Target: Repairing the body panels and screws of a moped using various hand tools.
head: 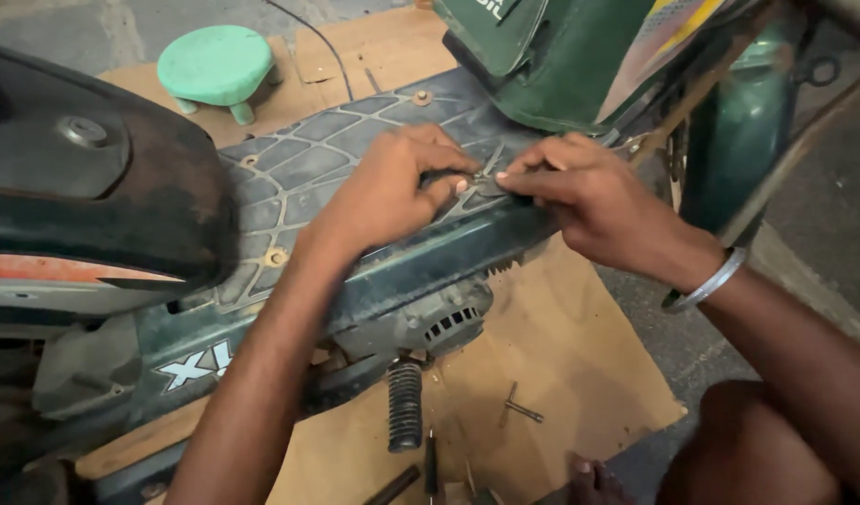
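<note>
Metal clip (487, 178) at footboard (299, 168) edge: L hand (388, 192), R hand (589, 196) grips both pinching it.

A white block-letter decal (198, 363) sat on the dark green side panel (262, 327) at lower left — partly cut off by the forearm. Another white marking (489, 9) showed at the top edge on the green body cover (542, 56) — mostly out of frame.

Both arms are bare, with no sleeves on them. The left hand (388, 187) wears nothing at all. The right hand (594, 201) has a plain, shiny silver bangle (709, 283) around its wrist. The fingers (449, 187) have short nails. A bare knee (748, 440) shows too.
</note>
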